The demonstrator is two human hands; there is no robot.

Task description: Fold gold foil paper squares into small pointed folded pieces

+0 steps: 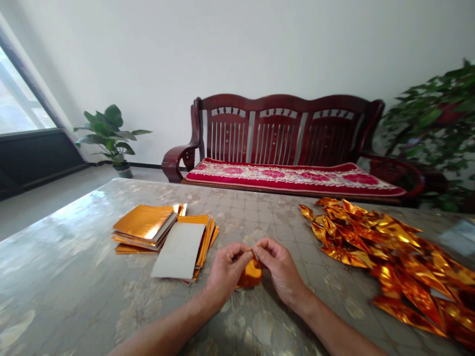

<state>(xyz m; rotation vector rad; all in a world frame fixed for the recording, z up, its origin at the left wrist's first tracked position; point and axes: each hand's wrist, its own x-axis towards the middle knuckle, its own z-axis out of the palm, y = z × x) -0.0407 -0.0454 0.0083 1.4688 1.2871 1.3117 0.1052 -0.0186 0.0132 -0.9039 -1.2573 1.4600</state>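
Between my two hands is a sheet of gold foil paper (251, 275), bent into a curved shape. My left hand (229, 267) pinches its upper edge from the left, thumb against fingers. My right hand (281, 269) pinches the same edge from the right, its fingertips almost meeting the left ones. The sheet's far side is hidden by my fingers. To the left lie stacks of flat sheets: one stack (144, 221) shows gold on top, the nearer stack (180, 251) shows a pale grey face. Folded gold foil pieces (389, 247) are heaped at the right.
A patterned cover lies over the table (92, 277). At the right edge is a blurred, clear plastic item (458, 236). Beyond the table stand a dark red wooden bench (282, 133) with a red floral cushion (297, 177), and potted plants (109, 131) on either side.
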